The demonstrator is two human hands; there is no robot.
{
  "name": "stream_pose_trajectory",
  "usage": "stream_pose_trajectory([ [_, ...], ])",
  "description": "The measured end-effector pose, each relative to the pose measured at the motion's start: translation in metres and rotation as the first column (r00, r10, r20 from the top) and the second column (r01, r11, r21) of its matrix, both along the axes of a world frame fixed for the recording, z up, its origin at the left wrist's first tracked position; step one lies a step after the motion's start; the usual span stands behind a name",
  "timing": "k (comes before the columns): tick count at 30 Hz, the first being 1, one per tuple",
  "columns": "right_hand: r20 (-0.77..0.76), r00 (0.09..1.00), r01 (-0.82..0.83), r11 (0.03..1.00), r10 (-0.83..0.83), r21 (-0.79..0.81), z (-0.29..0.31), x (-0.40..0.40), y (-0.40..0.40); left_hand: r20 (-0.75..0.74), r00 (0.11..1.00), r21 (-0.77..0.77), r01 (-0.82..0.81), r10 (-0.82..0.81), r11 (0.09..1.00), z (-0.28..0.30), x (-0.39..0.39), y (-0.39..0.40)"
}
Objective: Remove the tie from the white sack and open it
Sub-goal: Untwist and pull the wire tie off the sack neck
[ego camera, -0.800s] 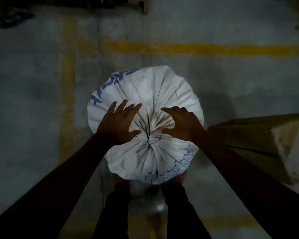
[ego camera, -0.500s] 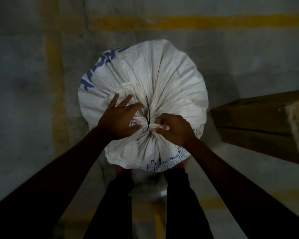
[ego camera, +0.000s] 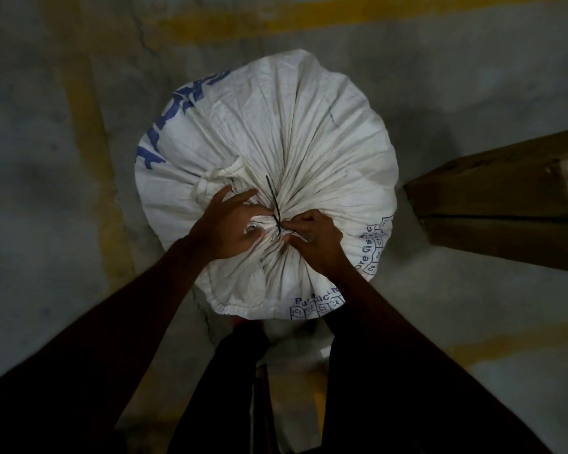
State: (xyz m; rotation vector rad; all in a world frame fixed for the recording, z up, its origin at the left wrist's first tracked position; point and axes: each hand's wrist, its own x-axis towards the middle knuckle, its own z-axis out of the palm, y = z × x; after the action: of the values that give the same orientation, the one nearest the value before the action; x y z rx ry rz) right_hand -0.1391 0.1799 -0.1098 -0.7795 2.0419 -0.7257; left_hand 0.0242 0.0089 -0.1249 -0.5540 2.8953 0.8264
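A full white woven sack [ego camera: 276, 132] with blue print stands upright on the floor below me, its mouth bunched into a neck. A thin black tie [ego camera: 274, 200] cinches that neck, with its loose tail sticking up and away from me. My left hand [ego camera: 232, 226] presses on the gathered cloth left of the tie, thumb at the neck and fingers spread. My right hand [ego camera: 312, 235] is closed on the neck at the tie's right side, fingertips pinching at the tie. The tie's lower part is hidden between my hands.
The floor is grey concrete with yellow painted lines [ego camera: 86, 126]. A brown cardboard box [ego camera: 505, 198] lies close to the sack's right side. My dark-trousered legs [ego camera: 236, 371] stand right behind the sack.
Both hands came down from hovering open above the sack onto its tied neck. The right hand has closed around the tie, and my view has moved closer.
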Motion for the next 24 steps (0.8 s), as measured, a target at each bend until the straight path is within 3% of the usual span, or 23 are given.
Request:
stream_pose_trajectory([
  [5,0.075,0.996,0.038,0.999,-0.039,0.006,-0.003,0.002,-0.004,-0.016,1.0,0.023,-0.013,0.013,1.0,-0.003,-0.002,0.001],
  [9,0.295,0.948,0.149,0.986,-0.122,-0.071,0.003,-0.004,0.004,-0.02,0.995,0.072,-0.095,0.097,0.993,0.006,-0.011,0.013],
  [15,0.564,0.825,0.048,0.989,0.041,-0.143,0.011,-0.017,0.045,-0.014,0.99,0.072,-0.136,0.138,0.988,0.002,-0.007,0.019],
  [24,0.498,0.865,0.071,0.968,0.062,-0.243,0.005,-0.02,0.055,0.023,0.929,0.037,-0.37,0.37,0.928,0.016,-0.03,0.032],
])
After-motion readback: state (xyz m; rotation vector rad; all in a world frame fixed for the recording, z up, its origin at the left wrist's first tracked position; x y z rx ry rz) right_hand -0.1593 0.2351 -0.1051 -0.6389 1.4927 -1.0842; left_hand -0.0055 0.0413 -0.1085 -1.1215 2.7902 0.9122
